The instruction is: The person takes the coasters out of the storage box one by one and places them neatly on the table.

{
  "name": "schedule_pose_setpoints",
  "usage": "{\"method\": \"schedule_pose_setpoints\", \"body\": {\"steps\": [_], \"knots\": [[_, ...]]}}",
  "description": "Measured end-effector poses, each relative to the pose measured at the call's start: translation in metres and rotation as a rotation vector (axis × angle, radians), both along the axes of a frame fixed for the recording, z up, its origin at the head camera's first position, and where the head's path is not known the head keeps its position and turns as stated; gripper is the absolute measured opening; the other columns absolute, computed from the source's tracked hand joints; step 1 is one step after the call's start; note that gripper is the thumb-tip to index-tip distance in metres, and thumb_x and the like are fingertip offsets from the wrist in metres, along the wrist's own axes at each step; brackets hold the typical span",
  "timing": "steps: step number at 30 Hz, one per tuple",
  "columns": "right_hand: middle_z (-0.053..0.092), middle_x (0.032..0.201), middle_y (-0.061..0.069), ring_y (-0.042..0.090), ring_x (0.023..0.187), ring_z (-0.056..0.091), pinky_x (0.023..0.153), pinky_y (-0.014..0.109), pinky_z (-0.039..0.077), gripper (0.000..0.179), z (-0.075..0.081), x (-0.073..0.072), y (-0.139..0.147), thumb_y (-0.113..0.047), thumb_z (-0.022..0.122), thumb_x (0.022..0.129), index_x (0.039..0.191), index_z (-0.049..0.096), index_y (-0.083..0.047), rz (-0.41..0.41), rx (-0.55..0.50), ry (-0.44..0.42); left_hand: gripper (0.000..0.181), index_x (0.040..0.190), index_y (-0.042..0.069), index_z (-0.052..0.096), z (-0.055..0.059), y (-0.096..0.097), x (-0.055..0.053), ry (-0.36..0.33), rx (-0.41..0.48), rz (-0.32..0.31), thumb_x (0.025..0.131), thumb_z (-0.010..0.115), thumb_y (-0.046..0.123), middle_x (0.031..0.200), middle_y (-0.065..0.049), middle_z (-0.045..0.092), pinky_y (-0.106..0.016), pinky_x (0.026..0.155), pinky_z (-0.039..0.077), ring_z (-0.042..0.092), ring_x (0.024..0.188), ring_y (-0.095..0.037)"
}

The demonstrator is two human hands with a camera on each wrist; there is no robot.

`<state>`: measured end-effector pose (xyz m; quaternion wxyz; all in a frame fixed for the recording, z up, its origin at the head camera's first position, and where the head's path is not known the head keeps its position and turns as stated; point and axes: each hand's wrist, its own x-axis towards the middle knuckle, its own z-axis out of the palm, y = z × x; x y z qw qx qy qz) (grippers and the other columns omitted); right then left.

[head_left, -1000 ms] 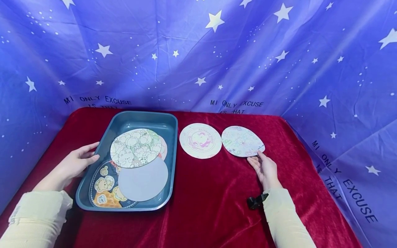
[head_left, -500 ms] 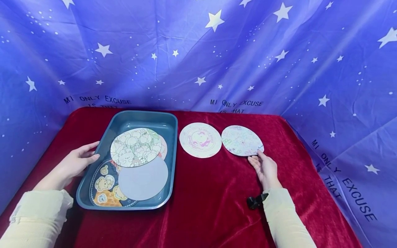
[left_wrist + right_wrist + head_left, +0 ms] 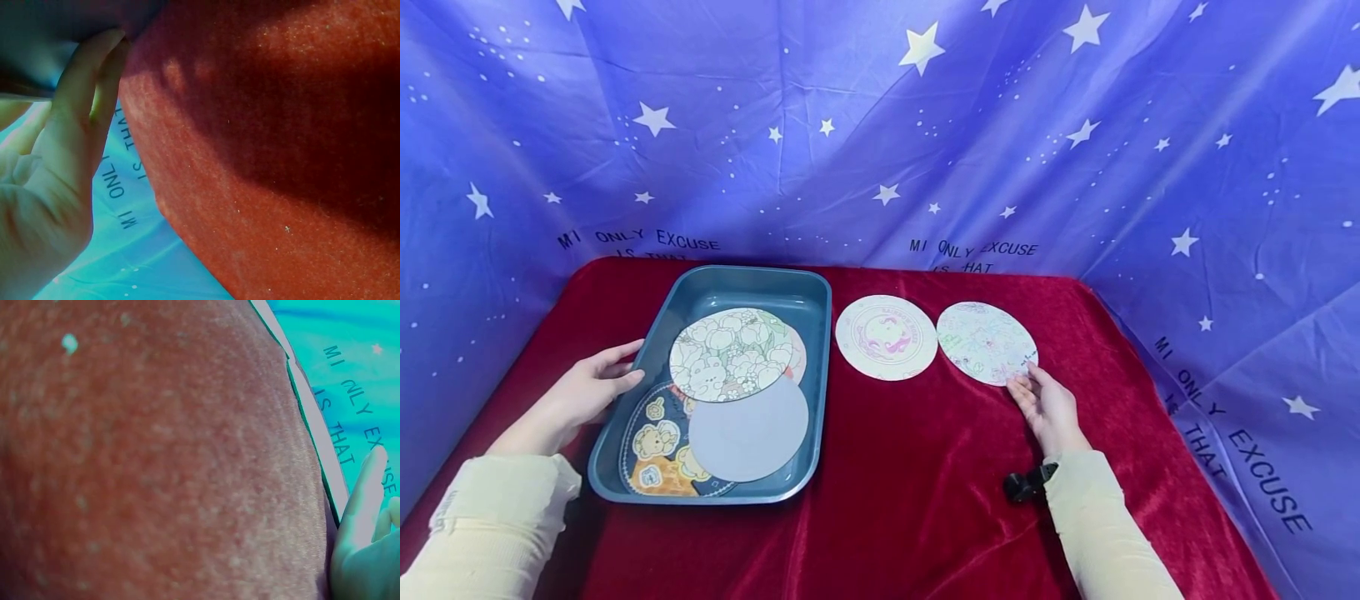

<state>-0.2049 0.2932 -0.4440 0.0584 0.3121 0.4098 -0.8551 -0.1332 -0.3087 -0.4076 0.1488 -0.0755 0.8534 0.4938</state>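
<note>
My left hand [image 3: 583, 389] holds the left rim of a deep blue-green tray [image 3: 824, 375]. In the left wrist view its fingertips [image 3: 103, 47] press the dark outer wall of the tray. Inside the tray lie overlapping round mats: a white one with tulips and a bunny [image 3: 730, 354], a plain grey one [image 3: 748, 433], and a dark one with bear pictures [image 3: 651, 458]. My right hand [image 3: 1051, 408] pinches the near right edge of a white mat with pastel doodles [image 3: 987, 342]. To its left, a white mat with a pink ring print [image 3: 886, 337] lies almost touching it.
Crinkled red velvet [image 3: 910, 500] covers the table. A blue curtain [image 3: 850, 167] with white stars and black lettering hangs behind it and at both sides. A small black device [image 3: 1026, 483] sits at my right cuff.
My right hand and sleeve have shifted slightly to the right. The near edge of the doodle mat has come a little lower in view. The left hand and tray stay put.
</note>
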Motion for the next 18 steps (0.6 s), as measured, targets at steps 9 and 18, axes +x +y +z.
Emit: {"method": "schedule_pose_setpoints", "body": {"steps": [9, 18], "knots": [[0.066, 0.071, 0.003, 0.012, 0.065, 0.070, 0.072, 0.023, 0.061, 0.008, 0.009, 0.003, -0.003, -0.013, 0.052, 0.102, 0.100, 0.060, -0.010, 0.088, 0.157, 0.037, 0.069, 0.158, 0.004, 0.006, 0.000, 0.000, 0.000, -0.006, 0.002, 0.000, 0.106, 0.046, 0.025, 0.146, -0.042, 0.031, -0.058, 0.090, 0.055, 0.068, 0.101, -0.028], [0.068, 0.069, 0.001, 0.008, 0.063, 0.068, 0.070, 0.020, 0.060, 0.012, 0.019, 0.005, -0.016, -0.010, 0.051, 0.102, 0.113, 0.050, -0.006, 0.157, 0.287, 0.103, 0.069, 0.158, 0.004, 0.006, 0.000, 0.000, 0.000, 0.004, 0.007, -0.004, 0.106, 0.046, 0.024, 0.146, -0.043, 0.030, -0.057, 0.088, 0.056, 0.069, 0.099, -0.027]]}}
